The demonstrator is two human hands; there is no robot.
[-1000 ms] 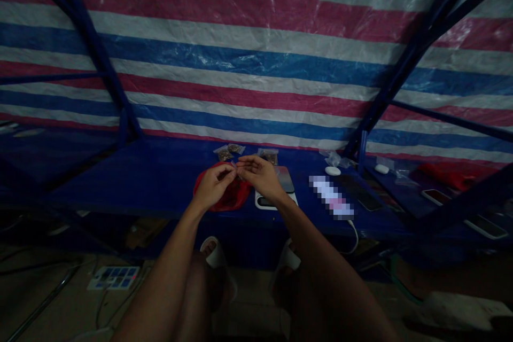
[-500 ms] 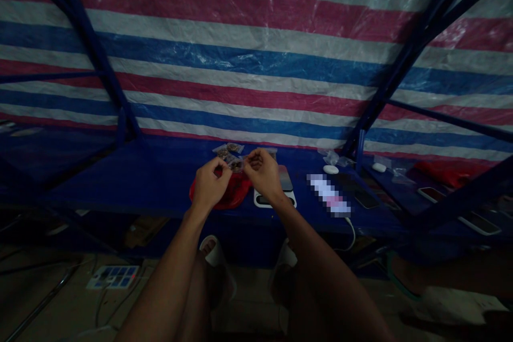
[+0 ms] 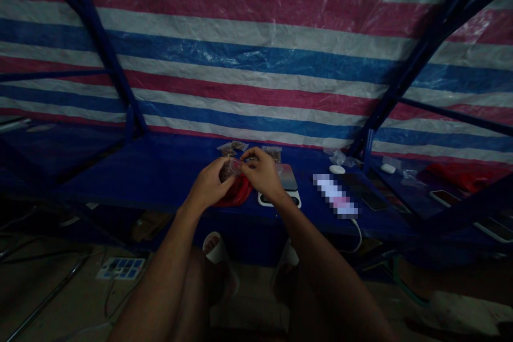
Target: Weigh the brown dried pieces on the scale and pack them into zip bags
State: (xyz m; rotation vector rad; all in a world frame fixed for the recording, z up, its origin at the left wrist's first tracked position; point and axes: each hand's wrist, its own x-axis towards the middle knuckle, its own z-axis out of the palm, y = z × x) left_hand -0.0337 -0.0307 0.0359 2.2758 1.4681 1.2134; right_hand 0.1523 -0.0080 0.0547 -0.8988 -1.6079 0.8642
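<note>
In the head view, we see our two bare hands working together over the near edge of the blue worktop (image 3: 172, 168). The left hand (image 3: 208, 183) curls round a small clear bag (image 3: 230, 169), fingers on its far side and thumb on the near. The right hand (image 3: 261, 172) seems to pinch the bag's right edge between thumb and forefinger, its other fingers bent loosely.

We judge the step in hand to be handling the bag's upper edge; whether it is being opened or closed, we cannot tell. The next move calls for a steady left grip and a fine fingertip pinch by the right, with the bag held over the red plastic container (image 3: 243, 192) beneath.

The bag looks thin, glossy and see-through, with a pinkish tint near the top and something darker lower down; the dim light and the fingers hide the rest. Beyond the hands, on the far side, lie two filled bags (image 3: 227, 150) at the left and another filled packet (image 3: 274, 154) at the right, all with brownish contents. A white scale (image 3: 287, 177) sits just right of the red container, partly behind our right hand.
</note>
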